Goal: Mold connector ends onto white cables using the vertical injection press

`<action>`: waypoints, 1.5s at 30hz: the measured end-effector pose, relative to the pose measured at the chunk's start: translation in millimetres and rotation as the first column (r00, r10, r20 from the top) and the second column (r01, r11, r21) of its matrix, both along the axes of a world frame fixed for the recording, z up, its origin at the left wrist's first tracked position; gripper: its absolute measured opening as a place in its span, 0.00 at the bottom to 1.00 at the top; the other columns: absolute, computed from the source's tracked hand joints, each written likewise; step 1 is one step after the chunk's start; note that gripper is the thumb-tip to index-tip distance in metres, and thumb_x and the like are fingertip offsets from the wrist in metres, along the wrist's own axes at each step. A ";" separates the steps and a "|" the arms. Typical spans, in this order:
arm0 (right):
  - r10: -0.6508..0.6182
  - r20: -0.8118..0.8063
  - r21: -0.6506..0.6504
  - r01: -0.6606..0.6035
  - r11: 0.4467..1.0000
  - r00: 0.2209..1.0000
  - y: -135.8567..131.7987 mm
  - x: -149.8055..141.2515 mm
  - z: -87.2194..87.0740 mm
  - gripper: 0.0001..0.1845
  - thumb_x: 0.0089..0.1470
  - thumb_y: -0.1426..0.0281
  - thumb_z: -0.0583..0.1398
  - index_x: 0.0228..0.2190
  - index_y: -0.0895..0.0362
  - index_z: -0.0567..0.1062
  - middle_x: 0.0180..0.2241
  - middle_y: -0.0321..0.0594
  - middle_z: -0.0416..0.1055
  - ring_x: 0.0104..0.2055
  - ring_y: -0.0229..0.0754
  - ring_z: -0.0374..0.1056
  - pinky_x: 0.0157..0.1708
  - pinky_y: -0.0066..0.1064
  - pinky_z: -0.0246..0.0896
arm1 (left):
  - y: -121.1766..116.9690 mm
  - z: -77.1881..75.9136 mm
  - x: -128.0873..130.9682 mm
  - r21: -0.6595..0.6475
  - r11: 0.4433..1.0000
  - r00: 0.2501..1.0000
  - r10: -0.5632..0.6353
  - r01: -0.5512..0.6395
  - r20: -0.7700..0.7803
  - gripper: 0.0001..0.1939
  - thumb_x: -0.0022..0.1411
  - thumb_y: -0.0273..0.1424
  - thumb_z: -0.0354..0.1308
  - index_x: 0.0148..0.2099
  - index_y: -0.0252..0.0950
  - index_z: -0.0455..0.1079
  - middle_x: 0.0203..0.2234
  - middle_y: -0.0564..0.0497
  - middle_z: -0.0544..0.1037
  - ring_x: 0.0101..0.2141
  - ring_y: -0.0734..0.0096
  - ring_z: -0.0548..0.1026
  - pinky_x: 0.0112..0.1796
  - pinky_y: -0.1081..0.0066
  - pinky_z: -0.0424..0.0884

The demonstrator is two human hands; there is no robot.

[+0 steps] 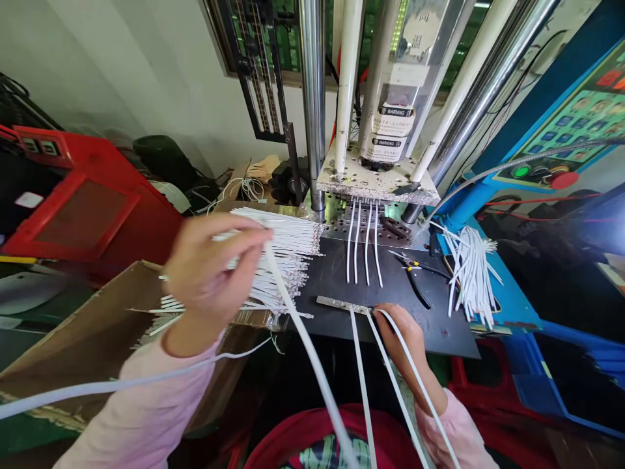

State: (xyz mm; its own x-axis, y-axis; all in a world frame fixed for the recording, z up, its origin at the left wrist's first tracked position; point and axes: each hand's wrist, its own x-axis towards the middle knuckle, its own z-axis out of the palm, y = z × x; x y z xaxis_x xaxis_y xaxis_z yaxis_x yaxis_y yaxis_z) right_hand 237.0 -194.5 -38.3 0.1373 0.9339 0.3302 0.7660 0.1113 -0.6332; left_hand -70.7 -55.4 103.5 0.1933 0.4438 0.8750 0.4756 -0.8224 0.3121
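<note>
Raised over the left side of the bench, my left hand (pixel 215 273) pinches the upper end of a long white cable (pixel 303 329), which runs down toward my lap. My right hand (pixel 403 332) is closed at the right end of a slim metal bar (pixel 342 303) lying on the dark plate. Two white cables (pixel 362 384) hang from slots in that bar, and a third curves out at my right fingers. Beyond the bar, several white cables (pixel 367 254) stick out side by side from under the press head (pixel 375 179). My right fingertips are partly hidden.
Bundles of white cables (pixel 288 244) lie to the left, beside a cardboard box (pixel 73 345). Pliers (pixel 415 277) rest on the dark plate (pixel 336 260). Another cable pile (pixel 473 273) sits on the blue bench at right. A control panel (pixel 566 137) and a red machine (pixel 88 202) flank the press.
</note>
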 end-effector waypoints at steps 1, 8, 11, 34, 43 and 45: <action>0.009 0.036 0.008 -0.009 1.000 0.999 -0.7 -1.1 -0.1 0.10 0.66 0.67 0.53 0.39 0.51 0.75 0.40 0.42 0.78 0.44 0.48 0.74 0.46 0.40 0.69 | -3.6 -13.1 13.3 -0.001 0.999 0.999 -0.050 0.050 -0.003 0.13 0.65 0.24 0.61 0.48 0.47 0.75 0.43 0.57 0.79 0.43 0.69 0.78 0.44 0.62 0.78; 0.014 0.154 0.042 -0.020 0.999 0.988 -2.9 -2.6 -3.5 0.09 0.66 0.69 0.54 0.41 0.53 0.74 0.42 0.43 0.77 0.44 0.48 0.73 0.44 0.41 0.67 | -30.0 -106.6 71.8 -0.593 0.760 0.921 -0.382 0.266 -0.076 0.08 0.69 0.29 0.57 0.40 0.38 0.78 0.34 0.49 0.83 0.37 0.68 0.78 0.41 0.66 0.74; 0.072 0.093 0.000 -0.073 0.997 0.993 0.4 6.3 -0.1 0.07 0.65 0.68 0.56 0.41 0.52 0.75 0.43 0.41 0.78 0.46 0.47 0.74 0.47 0.40 0.68 | -30.9 -123.3 76.2 -0.674 0.699 0.907 -0.408 0.239 -0.102 0.08 0.69 0.29 0.56 0.40 0.38 0.78 0.35 0.50 0.83 0.37 0.67 0.77 0.42 0.65 0.72; -0.124 0.511 -0.269 0.295 0.917 0.850 72.2 119.1 32.5 0.14 0.61 0.58 0.59 0.34 0.56 0.75 0.33 0.43 0.75 0.33 0.47 0.73 0.31 0.33 0.61 | -28.9 -121.4 82.6 -0.583 0.796 0.809 -0.445 0.162 -0.383 0.11 0.70 0.24 0.49 0.42 0.39 0.72 0.37 0.50 0.76 0.40 0.65 0.71 0.44 0.64 0.67; -0.208 0.531 -0.214 0.367 0.905 0.822 56.1 107.0 78.1 0.08 0.61 0.67 0.55 0.35 0.54 0.73 0.27 0.47 0.76 0.28 0.52 0.72 0.28 0.37 0.58 | -27.9 -120.3 85.4 -0.579 0.798 0.826 -0.435 0.168 -0.360 0.11 0.70 0.26 0.49 0.41 0.39 0.72 0.35 0.50 0.77 0.38 0.65 0.72 0.42 0.64 0.68; -0.218 0.443 -0.185 0.327 0.927 0.870 57.5 122.9 95.3 0.09 0.58 0.65 0.56 0.30 0.53 0.73 0.24 0.42 0.74 0.26 0.48 0.70 0.26 0.35 0.56 | -27.1 -121.0 85.5 -0.583 0.796 0.828 -0.431 0.163 -0.358 0.11 0.71 0.26 0.49 0.41 0.39 0.72 0.35 0.50 0.77 0.38 0.65 0.72 0.42 0.64 0.68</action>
State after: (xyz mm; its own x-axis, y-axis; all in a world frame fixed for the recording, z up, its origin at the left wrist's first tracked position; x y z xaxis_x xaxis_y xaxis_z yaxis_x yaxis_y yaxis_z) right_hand 359.8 -137.0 56.9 0.3027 0.9365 0.1773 0.9367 -0.2579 -0.2370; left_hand 14.8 -82.5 -17.4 0.7015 0.6414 0.3107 0.4272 -0.7274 0.5370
